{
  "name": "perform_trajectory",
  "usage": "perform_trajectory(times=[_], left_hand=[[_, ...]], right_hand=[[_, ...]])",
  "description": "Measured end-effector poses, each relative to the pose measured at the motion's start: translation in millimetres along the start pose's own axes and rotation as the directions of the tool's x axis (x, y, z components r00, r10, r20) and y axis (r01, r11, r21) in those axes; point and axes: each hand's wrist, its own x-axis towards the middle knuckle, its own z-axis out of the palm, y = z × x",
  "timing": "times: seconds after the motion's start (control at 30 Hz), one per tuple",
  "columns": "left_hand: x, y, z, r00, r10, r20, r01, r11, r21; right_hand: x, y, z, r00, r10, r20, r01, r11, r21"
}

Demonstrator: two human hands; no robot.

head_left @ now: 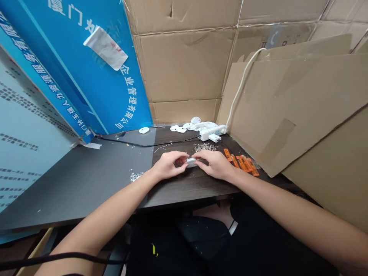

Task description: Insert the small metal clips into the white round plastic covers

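Between my hands, just above the dark tabletop (pixel 172 193), is a small white round disc-shaped part (pixel 191 163). My left hand (pixel 171 165) pinches its left side between thumb and fingers. On the opposite side, my right hand (pixel 212 163) grips it with thumb and fingertips. The fingers cover both ends of the part, so its details are hidden. Just beyond my right hand lies a heap of small metal bits (pixel 205 147). Several orange flat pieces (pixel 243 163) lie to the right of that hand.
White round parts (pixel 195 125) are piled at the back, with a lone one (pixel 144 130) to their left. Nearby sits a white power strip (pixel 213 132) with a plugged-in adapter. A black cable (pixel 143 145) crosses the table. Shiny bits (pixel 136 176) lie left. Cardboard (pixel 293 103) encloses the right.
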Motion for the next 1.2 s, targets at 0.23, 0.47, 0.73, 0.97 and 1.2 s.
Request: perform_trajectory(times=[0.23,0.47,0.73,0.97,1.2], left_hand=[[1.8,4.1,-1.7,0.999,0.024,0.021,-0.024,0.999,0.026],[-0.4,-3.9,1.4,0.996,0.087,-0.012,-0.087,0.995,0.042],[-0.7,-2.2,-0.5,1.000,0.015,-0.002,-0.015,0.999,0.032],[0.8,0.2,0.2,1.000,0.010,-0.018,-0.010,1.000,0.006],[2.6,1.7,-0.7,0.994,-0.107,-0.002,0.107,0.994,-0.037]], right_hand=[[-1.6,-3.4,-3.9,1.000,-0.018,0.025,0.019,1.000,-0.017],[-1.4,-3.3,-3.6,1.000,0.000,0.024,0.000,1.000,-0.007],[-1.5,-2.6,-3.4,1.000,0.003,0.022,-0.003,1.000,0.004],[-0.1,-3.7,-4.3,1.000,0.010,0.026,-0.010,1.000,0.011],[0.1,-2.6,-3.1,1.000,0.013,0.014,-0.013,1.000,0.007]])
